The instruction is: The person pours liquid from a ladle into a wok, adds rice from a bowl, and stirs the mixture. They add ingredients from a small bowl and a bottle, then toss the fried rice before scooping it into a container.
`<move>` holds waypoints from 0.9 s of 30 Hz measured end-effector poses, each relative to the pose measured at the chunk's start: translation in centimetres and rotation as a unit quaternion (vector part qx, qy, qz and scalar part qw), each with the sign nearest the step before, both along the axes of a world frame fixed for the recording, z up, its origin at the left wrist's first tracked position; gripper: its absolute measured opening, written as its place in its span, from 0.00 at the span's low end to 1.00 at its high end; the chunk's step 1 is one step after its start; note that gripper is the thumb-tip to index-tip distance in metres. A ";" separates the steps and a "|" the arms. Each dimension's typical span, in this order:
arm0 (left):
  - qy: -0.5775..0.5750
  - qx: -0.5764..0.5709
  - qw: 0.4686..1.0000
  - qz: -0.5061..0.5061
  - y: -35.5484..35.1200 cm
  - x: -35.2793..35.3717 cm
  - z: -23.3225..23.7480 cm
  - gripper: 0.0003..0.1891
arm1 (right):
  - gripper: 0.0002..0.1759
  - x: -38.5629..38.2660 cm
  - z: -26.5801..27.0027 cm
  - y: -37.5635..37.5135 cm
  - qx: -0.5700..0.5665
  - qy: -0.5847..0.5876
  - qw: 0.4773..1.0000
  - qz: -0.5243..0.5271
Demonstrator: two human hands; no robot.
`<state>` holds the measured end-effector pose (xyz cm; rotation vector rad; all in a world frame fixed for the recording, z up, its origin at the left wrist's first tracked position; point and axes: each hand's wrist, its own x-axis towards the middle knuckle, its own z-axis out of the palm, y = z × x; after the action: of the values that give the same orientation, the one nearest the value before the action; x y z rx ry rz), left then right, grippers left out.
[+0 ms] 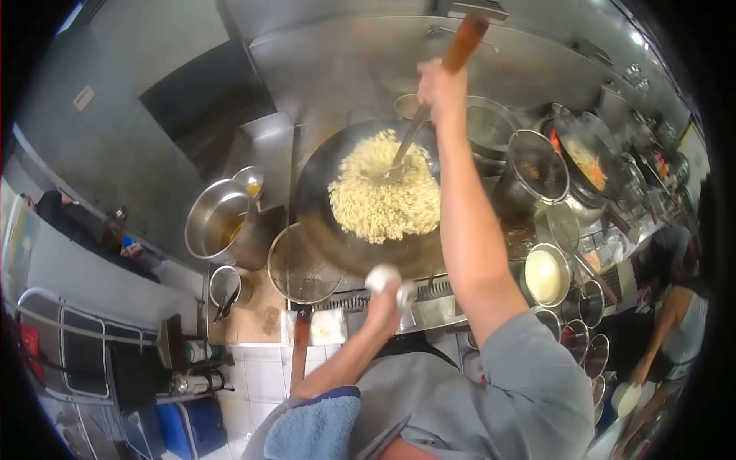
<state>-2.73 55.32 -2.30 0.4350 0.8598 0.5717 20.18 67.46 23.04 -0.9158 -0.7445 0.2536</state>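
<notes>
A large dark wok (314,172) holds a heap of pale yellow, noodle-like pieces (387,207), slightly blurred. My right hand (443,90), above the wok's far right side, is wrapped round the metal shaft of a long ladle (410,138), just below its wooden handle (465,44). The ladle's head rests in the food. At the wok's near edge, my left hand (386,303) is closed on a white cloth (382,277). Its fingers are partly blurred.
A strainer (305,264) and a steel pot (208,238) stand left of the wok. On the right are a strainer (539,165), a second wok (586,157) with food, and a bowl of yellow contents (543,277). A person's arm (661,337) shows at the far right.
</notes>
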 end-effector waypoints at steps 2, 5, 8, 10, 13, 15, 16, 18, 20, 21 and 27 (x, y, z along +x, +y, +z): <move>-0.021 0.020 0.999 -0.037 -0.7 -1.7 1.1 0.16 | 0.16 0.8 3.4 -2.5 0.023 0.052 0.995 0.078; -0.047 0.017 0.997 -0.062 4.6 0.3 2.9 0.11 | 0.15 -6.3 0.4 -8.3 -0.006 -0.019 1.000 -0.016; 0.044 0.293 0.946 -0.129 6.7 1.9 -0.8 0.12 | 0.11 -6.6 -5.5 -3.0 0.029 -0.094 0.980 -0.175; -0.041 0.048 0.997 -0.043 2.9 0.2 0.6 0.14 | 0.13 -4.1 -2.5 -0.6 -0.019 -0.078 0.984 -0.158; -0.045 0.020 0.997 -0.054 0.8 -3.0 3.5 0.12 | 0.12 -1.1 7.3 -1.1 0.045 -0.068 0.986 -0.144; -0.061 0.030 0.998 -0.017 3.9 -1.9 3.3 0.11 | 0.14 -0.9 11.6 -1.8 0.132 -0.021 0.988 -0.073; -0.058 0.035 0.998 -0.014 6.0 -0.7 3.5 0.08 | 0.14 -1.8 12.5 -3.2 0.125 -0.051 0.991 -0.008; -0.016 0.038 0.999 0.015 9.9 1.8 2.2 0.08 | 0.16 -4.1 9.0 -3.7 0.122 -0.053 0.991 -0.005; -0.019 0.072 0.997 -0.017 11.6 2.9 -0.2 0.09 | 0.17 -5.1 4.1 -2.8 0.125 -0.058 0.991 -0.003; 0.001 0.074 0.997 -0.028 11.8 3.0 -0.5 0.09 | 0.13 -4.7 -1.6 -0.6 0.076 -0.032 0.996 0.028; 0.034 0.007 0.986 -0.166 12.9 1.6 -0.8 0.13 | 0.15 -0.7 -3.9 -2.3 -0.015 -0.078 0.997 -0.002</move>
<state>-1.11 68.23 -3.05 0.6005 0.8276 0.2576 19.51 65.16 19.18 -0.9730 -0.8854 0.1913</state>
